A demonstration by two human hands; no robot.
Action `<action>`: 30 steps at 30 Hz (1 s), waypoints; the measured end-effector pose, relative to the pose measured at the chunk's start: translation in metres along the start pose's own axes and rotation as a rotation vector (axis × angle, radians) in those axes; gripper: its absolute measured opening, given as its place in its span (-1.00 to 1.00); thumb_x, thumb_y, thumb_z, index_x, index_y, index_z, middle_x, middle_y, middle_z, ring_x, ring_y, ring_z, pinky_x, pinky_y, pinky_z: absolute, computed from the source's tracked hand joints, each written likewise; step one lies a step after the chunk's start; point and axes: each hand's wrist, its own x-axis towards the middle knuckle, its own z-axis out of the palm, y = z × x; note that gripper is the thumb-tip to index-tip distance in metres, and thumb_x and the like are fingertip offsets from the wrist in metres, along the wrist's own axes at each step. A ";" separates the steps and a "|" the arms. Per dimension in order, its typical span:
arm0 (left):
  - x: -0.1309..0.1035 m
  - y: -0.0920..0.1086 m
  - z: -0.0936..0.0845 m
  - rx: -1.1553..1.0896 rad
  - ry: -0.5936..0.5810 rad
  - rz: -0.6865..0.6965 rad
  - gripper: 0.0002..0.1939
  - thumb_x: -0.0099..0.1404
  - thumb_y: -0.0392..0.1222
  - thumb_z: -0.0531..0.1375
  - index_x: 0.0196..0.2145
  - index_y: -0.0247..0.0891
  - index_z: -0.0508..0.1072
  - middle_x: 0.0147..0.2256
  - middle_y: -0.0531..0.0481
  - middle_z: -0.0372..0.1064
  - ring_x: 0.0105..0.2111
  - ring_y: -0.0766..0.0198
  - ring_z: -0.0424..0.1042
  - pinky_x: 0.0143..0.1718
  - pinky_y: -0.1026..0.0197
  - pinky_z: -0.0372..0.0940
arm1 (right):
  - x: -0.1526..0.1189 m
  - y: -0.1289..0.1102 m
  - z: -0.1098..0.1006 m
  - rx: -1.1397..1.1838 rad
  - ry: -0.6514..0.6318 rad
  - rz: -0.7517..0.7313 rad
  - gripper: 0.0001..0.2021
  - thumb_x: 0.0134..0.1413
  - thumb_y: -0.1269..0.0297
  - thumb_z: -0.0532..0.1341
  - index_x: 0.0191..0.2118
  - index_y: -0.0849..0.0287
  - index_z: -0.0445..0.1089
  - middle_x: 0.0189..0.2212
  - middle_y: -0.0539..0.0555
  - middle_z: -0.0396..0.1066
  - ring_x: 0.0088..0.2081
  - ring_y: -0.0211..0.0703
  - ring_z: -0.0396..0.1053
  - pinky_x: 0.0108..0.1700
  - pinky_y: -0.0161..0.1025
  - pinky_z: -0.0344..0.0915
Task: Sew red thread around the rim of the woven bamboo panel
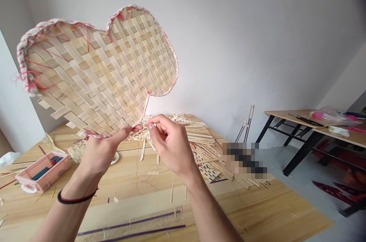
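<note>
A woven bamboo fan (105, 70), shaped like a heart or butterfly, is raised above the table, its pale braided rim stitched on with red thread. My left hand (103, 148) grips its lower edge, thumb on the near face. Close beside it, at the right end of that edge, my right hand (168, 139) is closed in a pinch; what sits between its fingertips is too small to make out. Thin red thread (137, 175) hangs below my hands onto the table. At the lower left the fan's edge has loose strip ends outside the rim.
On the wooden table (128, 204) lie a pink basket (42, 173) at left, piled bamboo strips (200, 135) behind my right hand, a tape roll (115, 158) and scraps. A second table (288, 116) holding tools and plastic bags stands at right.
</note>
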 end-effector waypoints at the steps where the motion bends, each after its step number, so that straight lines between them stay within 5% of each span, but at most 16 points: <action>1: -0.001 0.003 0.001 0.066 -0.015 0.018 -0.74 0.00 -0.43 0.41 -0.33 -0.17 0.71 -0.64 0.15 0.28 -0.54 0.29 0.36 -0.43 0.31 0.35 | 0.000 0.000 0.001 0.003 0.000 0.007 -0.83 0.35 0.32 0.16 -0.27 0.22 0.43 -0.64 -0.17 -0.01 -0.58 -0.37 -0.04 -0.49 -0.31 -0.05; 3: -0.002 0.010 0.005 0.237 -0.044 0.085 -0.75 0.01 -0.42 0.40 -0.33 -0.17 0.72 -0.64 0.17 0.27 -0.59 0.38 0.23 -0.49 0.38 0.24 | 0.000 0.000 0.002 0.009 0.001 0.022 -0.84 0.33 0.32 0.16 -0.29 0.22 0.42 -0.64 -0.17 -0.01 -0.58 -0.37 -0.05 -0.49 -0.31 -0.05; 6: -0.004 0.018 0.016 0.434 -0.070 0.204 -0.90 0.09 -0.30 0.41 -0.39 -0.16 0.70 -0.52 0.10 0.44 -0.48 0.32 0.34 -0.37 0.35 0.30 | 0.000 0.001 0.003 0.025 -0.001 0.041 -0.85 0.31 0.32 0.17 -0.31 0.21 0.39 -0.65 -0.17 0.00 -0.58 -0.37 -0.04 -0.49 -0.31 -0.06; 12: -0.012 0.019 0.034 0.396 0.035 0.239 -0.95 0.26 -0.20 0.35 -0.32 -0.13 0.66 -0.30 0.05 0.60 -0.21 0.09 0.55 -0.08 0.16 0.42 | 0.000 0.004 0.006 0.024 0.015 0.055 -0.85 0.28 0.34 0.16 -0.33 0.21 0.39 -0.66 -0.18 -0.01 -0.59 -0.38 -0.05 -0.49 -0.31 -0.06; 30: -0.008 0.013 0.035 0.503 0.038 0.191 -0.92 0.18 -0.15 0.34 -0.38 -0.16 0.64 -0.29 0.00 0.64 -0.15 0.02 0.60 -0.06 0.10 0.45 | 0.004 0.017 0.020 -0.105 0.035 0.041 -0.83 0.29 0.42 0.13 -0.35 0.21 0.39 -0.67 -0.16 0.03 -0.60 -0.37 -0.03 -0.45 -0.30 -0.04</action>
